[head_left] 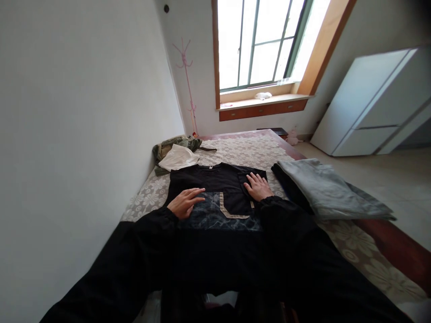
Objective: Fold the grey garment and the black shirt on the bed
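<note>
A black T-shirt [215, 184] with a dark patterned panel and a tan-edged pocket lies spread flat on the bed [242, 150]. My left hand [185, 202] rests palm down on its left side, fingers pointing right. My right hand [257, 185] lies flat on its folded right sleeve, fingers spread. Neither hand grips anything. Both my arms are in black sleeves.
A folded grey garment [326, 188] over dark cloth lies at the bed's right edge. A white garment [178, 158] and a green one [168, 146] sit at the far left by the wall. Window [262, 42], pink coat stand [188, 80], white cabinet [373, 103] beyond.
</note>
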A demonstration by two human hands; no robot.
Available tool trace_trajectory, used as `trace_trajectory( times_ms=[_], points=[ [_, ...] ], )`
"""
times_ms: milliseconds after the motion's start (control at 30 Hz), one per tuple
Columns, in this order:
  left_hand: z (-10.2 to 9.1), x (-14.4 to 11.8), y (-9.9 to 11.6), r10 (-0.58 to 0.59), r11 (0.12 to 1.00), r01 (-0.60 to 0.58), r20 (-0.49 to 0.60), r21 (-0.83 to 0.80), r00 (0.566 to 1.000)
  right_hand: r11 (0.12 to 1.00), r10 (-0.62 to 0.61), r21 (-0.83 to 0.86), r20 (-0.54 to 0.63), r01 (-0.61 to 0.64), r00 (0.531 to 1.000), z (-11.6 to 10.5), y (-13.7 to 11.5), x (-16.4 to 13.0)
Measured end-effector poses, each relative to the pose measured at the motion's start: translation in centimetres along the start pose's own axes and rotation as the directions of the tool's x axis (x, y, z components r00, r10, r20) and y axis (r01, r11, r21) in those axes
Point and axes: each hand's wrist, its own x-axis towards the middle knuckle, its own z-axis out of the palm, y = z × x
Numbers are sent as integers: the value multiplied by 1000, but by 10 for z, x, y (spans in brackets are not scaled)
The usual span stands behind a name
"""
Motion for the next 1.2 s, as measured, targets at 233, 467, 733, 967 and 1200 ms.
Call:
trace_trajectory(
  times_ms=[233,467,733,967,1200],
  points=[
    [2,-25,-48,-528,846,525,-11,-91,849,1000,-11,4,-11,11,1000,1,0,0],
    [1,-35,-118,-760,650,760,-26,12,650,1000,-18,11,-1,18,1000,-1,0,0],
    [1,-10,-168,-752,656,754,-63,31,656,1000,-12,25,4,12,1000,-2,-1,-1],
    [-13,18,-202,-651,759,645,100,84,753,1000,-12,24,0,12,1000,-2,1,0],
    [-19,6,-218,-685,725,652,135,222,715,999,-13,35,8,13,1000,-1,3,2]
  ],
)
